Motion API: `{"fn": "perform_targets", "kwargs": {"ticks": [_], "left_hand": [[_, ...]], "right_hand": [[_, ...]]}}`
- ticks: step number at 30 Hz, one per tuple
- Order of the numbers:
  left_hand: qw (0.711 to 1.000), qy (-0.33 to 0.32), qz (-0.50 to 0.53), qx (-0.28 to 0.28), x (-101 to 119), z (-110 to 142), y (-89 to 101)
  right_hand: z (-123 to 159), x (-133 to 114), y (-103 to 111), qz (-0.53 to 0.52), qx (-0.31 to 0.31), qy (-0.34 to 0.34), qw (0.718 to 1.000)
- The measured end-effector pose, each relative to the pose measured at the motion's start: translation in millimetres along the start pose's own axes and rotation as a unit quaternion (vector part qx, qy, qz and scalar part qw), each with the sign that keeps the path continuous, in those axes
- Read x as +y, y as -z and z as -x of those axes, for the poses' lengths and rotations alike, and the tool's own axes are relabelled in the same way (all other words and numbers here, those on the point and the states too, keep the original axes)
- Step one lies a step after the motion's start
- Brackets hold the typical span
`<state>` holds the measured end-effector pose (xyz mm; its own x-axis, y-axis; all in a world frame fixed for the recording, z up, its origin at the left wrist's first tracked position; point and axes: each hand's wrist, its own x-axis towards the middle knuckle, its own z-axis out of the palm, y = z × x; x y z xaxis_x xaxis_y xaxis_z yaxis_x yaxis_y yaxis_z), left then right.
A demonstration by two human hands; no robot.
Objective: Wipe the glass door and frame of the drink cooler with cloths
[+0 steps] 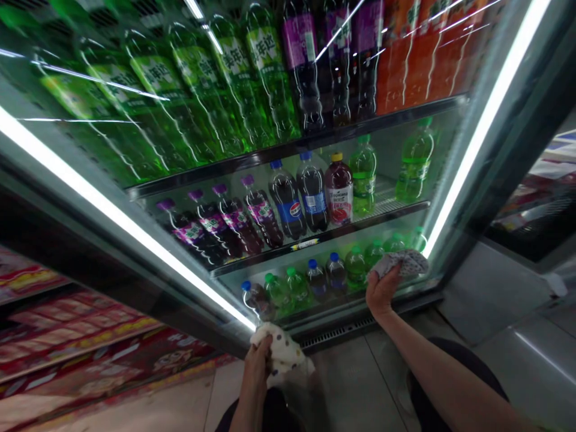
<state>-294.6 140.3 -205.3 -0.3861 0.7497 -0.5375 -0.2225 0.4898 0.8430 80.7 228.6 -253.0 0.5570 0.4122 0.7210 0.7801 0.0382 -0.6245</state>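
View: head camera, looking forward and down at a lit drinks cooler, both hands low in the frame.
Left hand: the left hand (257,375) sits at the lower corner of the cooler's glass door (112,210), its fingers curled narrow and gripping a bunched white cloth with dark spots (281,351).
Right hand: the right hand (382,291) is raised at the lower right of the glass, its fingers reaching up under a second spotted cloth (400,264); whether they grip it, I cannot tell.
Bottom shelf: just left of the right fingers stand blue-capped cola bottles (317,279) and green-capped green bottles (288,288).
Middle shelf: above the right fingers are a Pepsi bottle (287,207), a red juice bottle with a yellow cap (338,189) and purple-capped bottles (216,222) with dark contents.
Top shelf: well above both hands, green soda bottles (202,84) stand beside dark bottles with purple labels (301,60) and orange bottles (418,54).
Below the fingers: a vent grille (337,336) runs along the cooler's base, above a tiled floor (351,390).
Left of the left fingers: red packaged goods (67,336) fill a store shelf.
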Motion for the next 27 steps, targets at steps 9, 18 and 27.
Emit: {"fn": "perform_targets", "kwargs": {"ticks": [9,18,27], "left_hand": [[0.999,0.023,-0.024,0.013,-2.4,-6.1,-4.7],[0.999,0.015,-0.038,0.013,-6.6,-7.9,-12.1],[0.999,0.025,-0.02,0.007,-10.3,-13.4,-18.3]], "right_hand": [[19.8,-17.5,-7.5,0.051,0.014,0.173,0.983],[41.5,-57.1,-5.1,-0.047,-0.056,0.261,0.963],[55.9,-105.5,-3.4,-0.13,-0.119,0.407,0.896]]}}
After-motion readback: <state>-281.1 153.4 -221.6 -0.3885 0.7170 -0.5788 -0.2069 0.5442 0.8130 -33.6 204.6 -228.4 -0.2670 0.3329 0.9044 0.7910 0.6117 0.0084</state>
